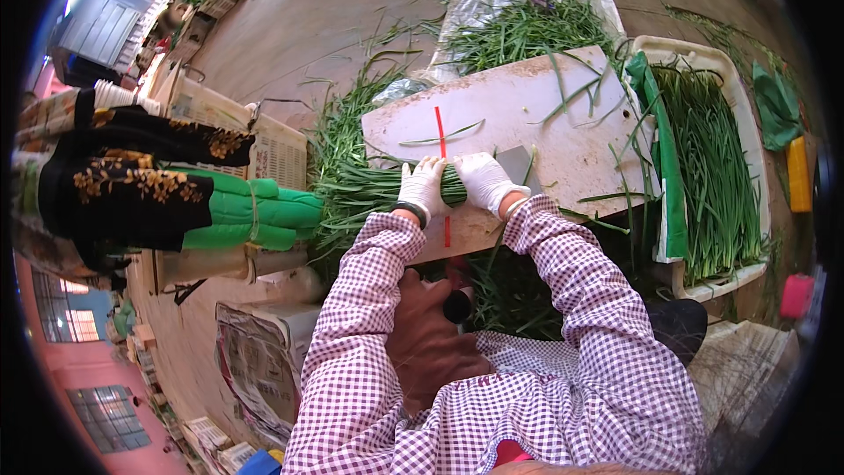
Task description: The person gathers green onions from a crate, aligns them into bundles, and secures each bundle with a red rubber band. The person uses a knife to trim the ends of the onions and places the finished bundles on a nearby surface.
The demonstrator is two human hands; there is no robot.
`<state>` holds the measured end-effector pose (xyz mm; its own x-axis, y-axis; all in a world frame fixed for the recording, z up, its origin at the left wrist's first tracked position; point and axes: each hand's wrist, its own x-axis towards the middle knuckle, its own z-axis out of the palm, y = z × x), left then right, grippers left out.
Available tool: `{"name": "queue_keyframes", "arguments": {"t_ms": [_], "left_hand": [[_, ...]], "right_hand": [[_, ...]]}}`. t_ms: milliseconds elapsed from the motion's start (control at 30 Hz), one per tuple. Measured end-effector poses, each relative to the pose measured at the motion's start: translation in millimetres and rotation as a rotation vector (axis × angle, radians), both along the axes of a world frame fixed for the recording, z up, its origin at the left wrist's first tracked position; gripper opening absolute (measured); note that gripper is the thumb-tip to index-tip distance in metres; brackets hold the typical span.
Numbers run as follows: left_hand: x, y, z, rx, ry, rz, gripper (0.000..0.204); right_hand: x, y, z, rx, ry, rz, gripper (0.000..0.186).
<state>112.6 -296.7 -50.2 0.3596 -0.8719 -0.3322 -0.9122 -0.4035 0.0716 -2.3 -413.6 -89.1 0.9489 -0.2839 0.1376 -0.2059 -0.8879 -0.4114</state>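
Note:
A thick bundle of garlic chives (369,189) lies across the near left part of a pale board (563,123). My left hand (424,186), in a white glove, is closed over this bundle, its fingers wrapped across the stalks. Close on its right, my right hand (485,185), also gloved, is closed at the bundle's right end. A flat grey plate like a blade (517,164) shows beside my right hand; whether the hand grips it is hidden. A red strip (441,132) runs over the board and passes under the bundle.
More loose chives (536,31) lie on a plastic sheet beyond the board. At right a white crate (763,185) holds upright chives beside a green sheet (664,167). At left are a green padded roll (264,211), dark flowered cloth (132,185) and a cream crate (280,157).

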Motion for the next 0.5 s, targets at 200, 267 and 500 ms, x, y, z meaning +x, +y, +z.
{"name": "queue_keyframes", "arguments": {"t_ms": [200,267,500], "left_hand": [[-3,2,-1,-0.066,-0.007,0.025,0.100],[0,1,-14,-0.090,-0.033,-0.006,0.100],[3,14,-20,-0.171,-0.048,0.007,0.091]], "right_hand": [[-8,1,-15,-0.282,-0.009,-0.087,0.037],[-29,-3,-3,-0.458,0.028,-0.239,0.039],[-228,-46,101,-0.084,0.032,-0.361,0.024]]}}
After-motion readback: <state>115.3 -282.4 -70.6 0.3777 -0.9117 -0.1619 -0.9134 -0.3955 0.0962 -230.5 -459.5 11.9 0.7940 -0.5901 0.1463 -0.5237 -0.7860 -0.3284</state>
